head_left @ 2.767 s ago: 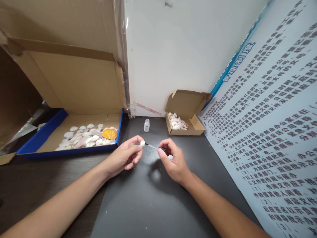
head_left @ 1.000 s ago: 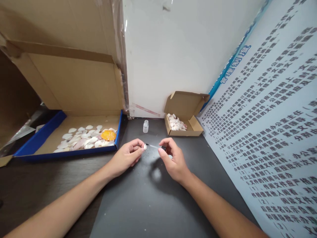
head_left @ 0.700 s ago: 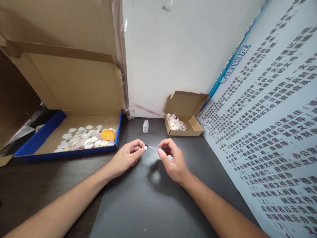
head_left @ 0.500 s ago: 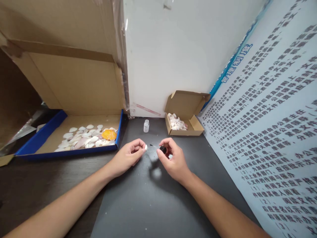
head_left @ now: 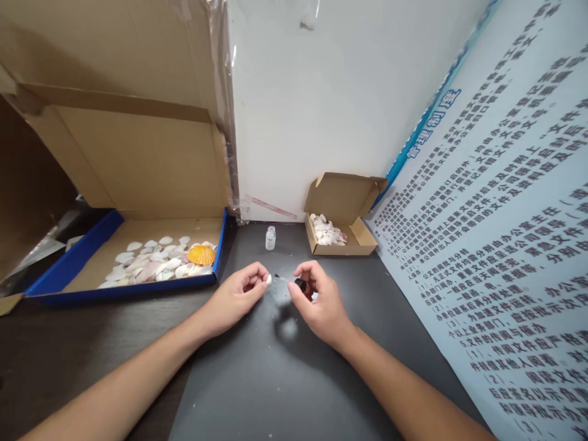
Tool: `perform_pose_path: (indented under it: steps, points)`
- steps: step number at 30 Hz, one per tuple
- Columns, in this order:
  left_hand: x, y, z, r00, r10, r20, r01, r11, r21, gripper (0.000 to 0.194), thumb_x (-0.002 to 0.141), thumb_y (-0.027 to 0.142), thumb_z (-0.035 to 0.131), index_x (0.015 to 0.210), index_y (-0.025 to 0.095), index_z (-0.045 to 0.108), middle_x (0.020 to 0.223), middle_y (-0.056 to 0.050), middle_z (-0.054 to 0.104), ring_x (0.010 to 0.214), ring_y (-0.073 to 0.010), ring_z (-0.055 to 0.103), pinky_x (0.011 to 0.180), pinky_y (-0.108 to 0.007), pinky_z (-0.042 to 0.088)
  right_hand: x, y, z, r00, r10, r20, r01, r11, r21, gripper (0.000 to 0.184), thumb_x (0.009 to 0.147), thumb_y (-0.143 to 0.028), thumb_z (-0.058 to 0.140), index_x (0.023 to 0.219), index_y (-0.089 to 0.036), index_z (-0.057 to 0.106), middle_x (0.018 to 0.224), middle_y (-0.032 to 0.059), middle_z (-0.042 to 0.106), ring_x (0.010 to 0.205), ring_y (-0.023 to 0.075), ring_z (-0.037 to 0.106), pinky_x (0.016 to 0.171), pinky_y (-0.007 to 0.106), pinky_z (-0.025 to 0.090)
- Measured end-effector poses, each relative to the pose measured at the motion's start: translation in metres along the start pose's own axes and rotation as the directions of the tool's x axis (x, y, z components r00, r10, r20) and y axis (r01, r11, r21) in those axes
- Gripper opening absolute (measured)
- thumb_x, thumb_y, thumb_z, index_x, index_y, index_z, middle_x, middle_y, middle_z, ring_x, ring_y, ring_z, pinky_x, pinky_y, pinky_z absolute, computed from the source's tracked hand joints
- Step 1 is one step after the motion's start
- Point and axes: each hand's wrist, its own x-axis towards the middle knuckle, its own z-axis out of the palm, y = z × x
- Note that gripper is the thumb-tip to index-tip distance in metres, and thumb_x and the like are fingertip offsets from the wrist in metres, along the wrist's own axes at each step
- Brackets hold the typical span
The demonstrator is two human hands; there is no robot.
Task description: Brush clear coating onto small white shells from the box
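My left hand [head_left: 239, 294] pinches a small white shell [head_left: 269, 280] between thumb and fingertips above the dark mat [head_left: 275, 367]. My right hand [head_left: 316, 300] is closed on a thin brush [head_left: 289, 282] with a black cap, its dark tip pointing left, a short gap from the shell. A small clear bottle [head_left: 271, 237] stands open just behind the hands.
A blue-edged cardboard tray [head_left: 73, 266] at the left holds several pale shells and one orange shell [head_left: 201, 255]. A small open carton [head_left: 342, 217] with more shells sits at the back right. A printed poster [head_left: 496, 245] leans along the right side.
The brush tip, which touched the shell earlier, has drawn back a little to the right. Both hands have stayed nearly in place.
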Motion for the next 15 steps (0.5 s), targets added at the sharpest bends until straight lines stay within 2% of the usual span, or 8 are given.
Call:
perform_pose_path:
  steps: [2, 7, 12, 15]
  points:
    - [-0.0001, 0.0003, 0.0001, 1.0, -0.004, 0.003, 0.004, 1.0, 0.005, 0.024, 0.089, 0.044, 0.054, 0.083, 0.021, 0.048, 0.055, 0.01, 0.038, 0.046, -0.0086, 0.031, 0.044, -0.021, 0.022, 0.0004, 0.0008, 0.0003, 1.0, 0.014, -0.013, -0.014, 1.0, -0.021, 0.016, 0.083, -0.028, 0.061, 0.093, -0.022, 0.05, 0.064, -0.0071, 0.042, 0.053, 0.0103, 0.039, 0.05, 0.022, 0.035]
    - [-0.0003, -0.0003, 0.0007, 1.0, 0.008, 0.01, -0.008, 1.0, 0.0, 0.025, 0.089, 0.046, 0.053, 0.085, 0.021, 0.049, 0.056, 0.01, 0.038, 0.046, -0.0089, 0.029, 0.044, -0.022, 0.021, -0.0007, 0.0026, 0.0003, 0.998, -0.017, 0.066, 0.016, 1.0, 0.025, 0.01, 0.093, -0.032, 0.05, 0.096, -0.022, 0.051, 0.067, -0.0048, 0.047, 0.057, 0.0116, 0.045, 0.054, 0.023, 0.037]
    - [0.0, -0.0005, -0.0003, 1.0, 0.018, 0.004, -0.018, 1.0, 0.008, 0.026, 0.09, 0.046, 0.053, 0.084, 0.021, 0.048, 0.057, 0.01, 0.039, 0.046, -0.0086, 0.029, 0.044, -0.022, 0.022, 0.0001, 0.0029, 0.001, 1.0, 0.006, 0.026, -0.004, 0.997, -0.072, 0.015, 0.085, -0.028, 0.061, 0.095, -0.021, 0.052, 0.064, -0.007, 0.044, 0.053, 0.0102, 0.043, 0.053, 0.022, 0.035]
    - [0.0006, -0.0013, -0.001, 1.0, 0.021, 0.008, -0.021, 1.0, 0.014, 0.025, 0.089, 0.045, 0.052, 0.084, 0.021, 0.048, 0.057, 0.01, 0.038, 0.046, -0.0082, 0.029, 0.044, -0.022, 0.021, 0.0006, 0.0025, 0.0003, 0.999, -0.001, 0.048, 0.002, 1.0, -0.031, 0.011, 0.088, -0.03, 0.057, 0.093, -0.021, 0.053, 0.064, -0.006, 0.046, 0.055, 0.0106, 0.044, 0.053, 0.022, 0.036]
